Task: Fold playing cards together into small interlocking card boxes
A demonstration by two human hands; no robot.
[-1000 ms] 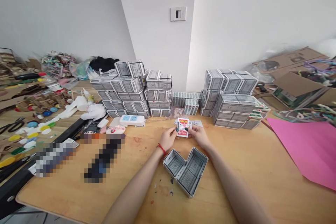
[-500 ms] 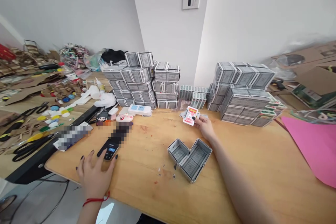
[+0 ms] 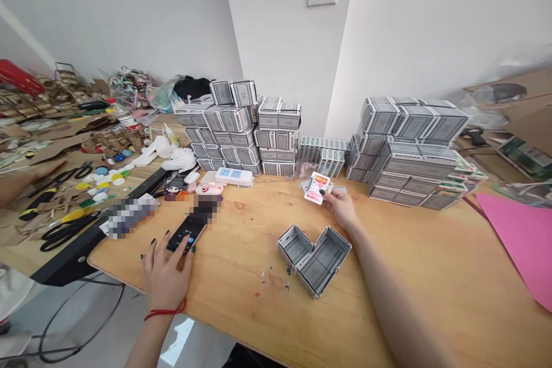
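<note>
My left hand (image 3: pixel 168 276) has its fingers spread, with the fingertips over the lower end of a dark smartphone (image 3: pixel 186 237) and one finger at its lit screen. A red cord (image 3: pixel 166 313) circles that wrist. My right hand (image 3: pixel 342 207) pinches a playing card (image 3: pixel 318 188) with red print by its edge. More cards lie partly hidden around and behind it. Nearer to me, a heart-shaped open box (image 3: pixel 321 267) made of grey-backed playing cards rests on the wooden table (image 3: pixel 233 299), its inside facing up.
Stacks of similar card boxes stand at the back left (image 3: pixel 233 132) and right (image 3: pixel 414 155). Packs of cards (image 3: pixel 331 162) sit between them. A power strip (image 3: pixel 235 176) lies ahead, pink paper (image 3: pixel 513 236) at right. Scissors (image 3: pixel 71 227) and bottle caps clutter the left surface.
My view has shifted slightly, so the scene sits further right. My left hand has moved a little, with a finger now at the phone screen. The card stays in my right hand.
</note>
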